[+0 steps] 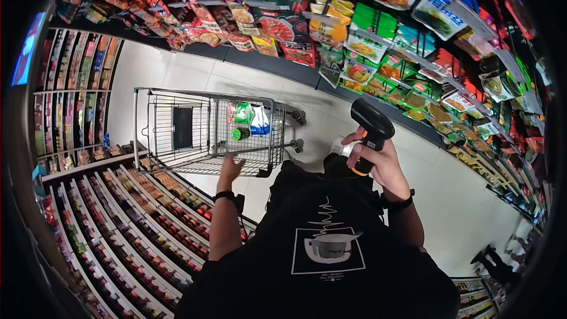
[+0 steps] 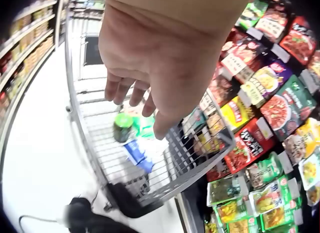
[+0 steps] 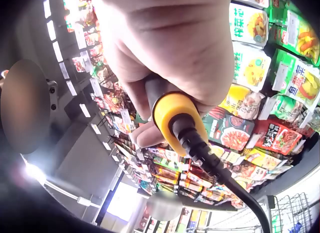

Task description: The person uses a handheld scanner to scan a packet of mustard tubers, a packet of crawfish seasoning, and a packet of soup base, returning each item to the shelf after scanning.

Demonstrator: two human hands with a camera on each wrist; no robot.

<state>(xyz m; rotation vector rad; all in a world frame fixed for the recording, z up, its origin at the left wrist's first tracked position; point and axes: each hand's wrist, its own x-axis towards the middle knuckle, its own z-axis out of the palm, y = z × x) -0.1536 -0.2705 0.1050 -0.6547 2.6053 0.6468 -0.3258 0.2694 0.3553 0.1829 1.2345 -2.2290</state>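
Observation:
My right hand (image 1: 378, 162) grips the handle of a black barcode scanner (image 1: 373, 123), its head up in front of my body. In the right wrist view, a black cord runs out of the scanner's yellow end (image 3: 176, 112). My left hand (image 1: 231, 168) holds nothing; its fingers are loosely bent beside the wire shopping cart (image 1: 204, 93), overlapping its near side. Inside the cart lie a dark jar with a green lid (image 1: 240, 134), a green pack (image 1: 243, 112) and a blue-and-white pack (image 1: 260, 123). The left wrist view shows the left hand (image 2: 150, 67) above the basket.
Hanging racks of bagged foods (image 1: 366, 38) line the far side of the aisle. Shelves of jars (image 1: 118, 218) stand at the left, with more shelves (image 1: 74, 82) beyond the cart. Pale tile floor (image 1: 472, 207) runs between them. A person's dark-clad legs (image 1: 490, 263) show at lower right.

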